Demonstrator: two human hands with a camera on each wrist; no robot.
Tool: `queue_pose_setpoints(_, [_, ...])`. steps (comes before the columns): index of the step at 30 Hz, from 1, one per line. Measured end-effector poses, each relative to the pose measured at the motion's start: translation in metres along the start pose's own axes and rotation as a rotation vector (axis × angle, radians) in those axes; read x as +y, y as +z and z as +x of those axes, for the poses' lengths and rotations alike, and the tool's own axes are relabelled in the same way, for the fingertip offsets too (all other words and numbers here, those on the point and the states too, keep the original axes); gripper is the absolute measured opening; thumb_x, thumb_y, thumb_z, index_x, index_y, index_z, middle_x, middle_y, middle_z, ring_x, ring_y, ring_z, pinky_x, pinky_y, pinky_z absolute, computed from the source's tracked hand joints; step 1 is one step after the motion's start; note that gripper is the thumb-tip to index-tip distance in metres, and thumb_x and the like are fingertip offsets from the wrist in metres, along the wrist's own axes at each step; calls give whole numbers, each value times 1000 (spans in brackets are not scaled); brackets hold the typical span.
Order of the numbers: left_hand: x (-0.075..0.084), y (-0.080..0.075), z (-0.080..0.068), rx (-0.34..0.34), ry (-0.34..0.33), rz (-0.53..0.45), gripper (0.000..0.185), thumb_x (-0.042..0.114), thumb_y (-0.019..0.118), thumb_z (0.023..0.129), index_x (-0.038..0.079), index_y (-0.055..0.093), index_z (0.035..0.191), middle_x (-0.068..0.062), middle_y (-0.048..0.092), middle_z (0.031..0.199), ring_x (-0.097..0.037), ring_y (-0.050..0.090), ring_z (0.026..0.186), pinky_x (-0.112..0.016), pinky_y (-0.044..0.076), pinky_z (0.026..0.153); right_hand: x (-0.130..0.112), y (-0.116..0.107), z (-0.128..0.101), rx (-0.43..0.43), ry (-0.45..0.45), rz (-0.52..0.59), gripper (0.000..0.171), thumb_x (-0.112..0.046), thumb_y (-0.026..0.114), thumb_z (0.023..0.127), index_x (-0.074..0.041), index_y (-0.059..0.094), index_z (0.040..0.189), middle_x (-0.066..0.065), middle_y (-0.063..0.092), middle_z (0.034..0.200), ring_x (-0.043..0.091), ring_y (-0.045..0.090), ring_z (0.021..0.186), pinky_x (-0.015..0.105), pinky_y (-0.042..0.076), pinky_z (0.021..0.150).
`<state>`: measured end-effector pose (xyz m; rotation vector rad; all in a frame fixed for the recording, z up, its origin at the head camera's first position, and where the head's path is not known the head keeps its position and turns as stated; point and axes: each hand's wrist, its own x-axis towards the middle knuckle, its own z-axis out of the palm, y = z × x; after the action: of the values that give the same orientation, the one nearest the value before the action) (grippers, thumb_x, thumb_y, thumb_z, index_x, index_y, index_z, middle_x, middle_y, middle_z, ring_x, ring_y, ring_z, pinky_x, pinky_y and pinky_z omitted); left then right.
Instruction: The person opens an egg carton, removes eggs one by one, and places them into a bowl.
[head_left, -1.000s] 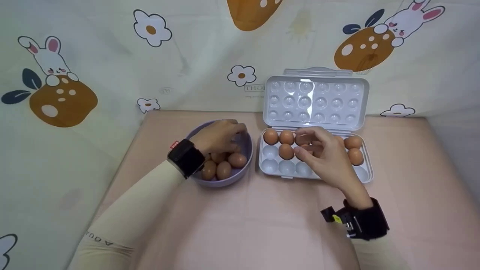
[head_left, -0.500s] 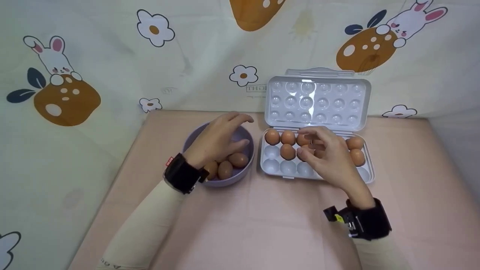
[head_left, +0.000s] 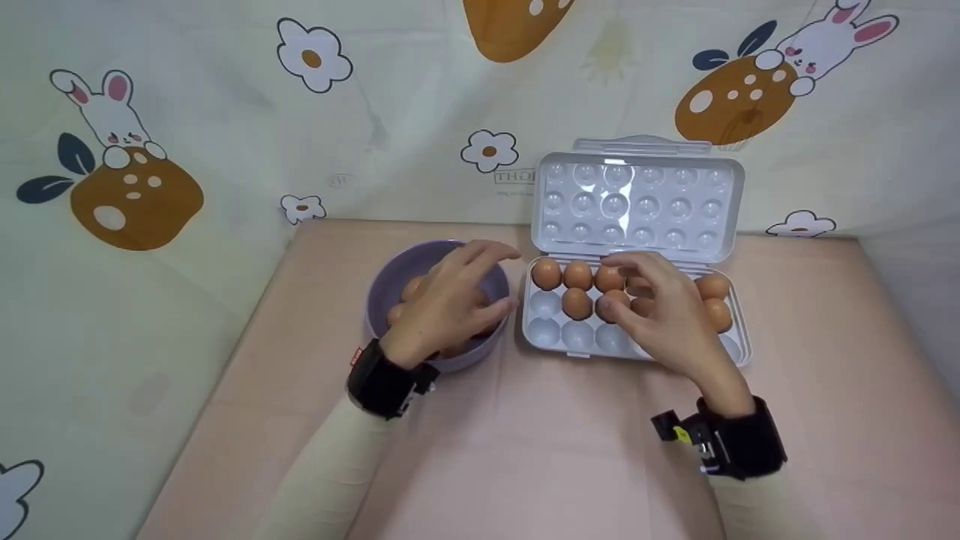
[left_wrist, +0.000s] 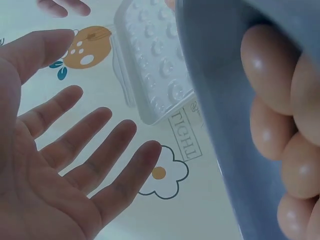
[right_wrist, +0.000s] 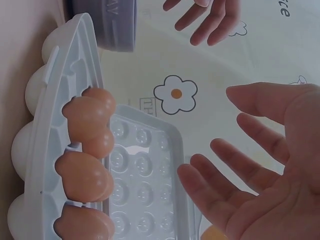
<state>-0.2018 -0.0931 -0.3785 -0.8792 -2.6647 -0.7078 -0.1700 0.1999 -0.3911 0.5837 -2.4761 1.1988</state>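
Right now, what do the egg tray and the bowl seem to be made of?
The egg tray looks like moulded hard plastic, pale grey and glossy: its open lid reflects light on the dimples. The bowl seems plastic too, lilac with a smoother, duller sheen, though glazed ceramic cannot be excluded.

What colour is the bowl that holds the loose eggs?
The bowl is a pale lilac purple, with brown eggs inside. It shows best in the head view.

The left hand (head_left: 446, 307) covers most eggs in the purple bowl (head_left: 384, 289), and the right hand (head_left: 664, 311) hides several egg tray (head_left: 551, 341) cups.
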Motion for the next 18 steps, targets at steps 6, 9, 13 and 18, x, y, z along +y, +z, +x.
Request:
queue_pose_setpoints(6, [1,10,-4,21,-37,-13,55,39,72,86,27,53,136,4,48,143,-15,47,128,-38,42,103,2,-1,1,-12,-9,-52,44,-6,75,83,-17,62,124,-5,61,120,12,57,105,28,53,86])
queue_pose_setpoints(9, [1,14,-6,21,-63,-26,55,39,72,85,27,53,136,2,45,146,-20,46,130,-43,40,105,4,-1,2,-13,-22,-67,45,-5,76,82,-15,62,124,-2,61,121,12,56,105,27,52,88])
queue_pose_setpoints(13, [0,18,-8,22,-79,-35,57,39,72,85,28,52,136,1,41,150,-22,43,132,-45,37,107,6,0,1,-15,-42,-88,47,-6,77,81,-14,62,125,0,61,122,13,55,107,33,49,93])
queue_pose_setpoints(18, [1,22,-9,19,-106,-24,59,41,73,84,32,51,137,3,34,155,-22,38,136,-48,38,106,8,0,1,-34,-66,-133,52,-10,80,79,-16,61,127,0,59,125,16,54,109,38,44,95])
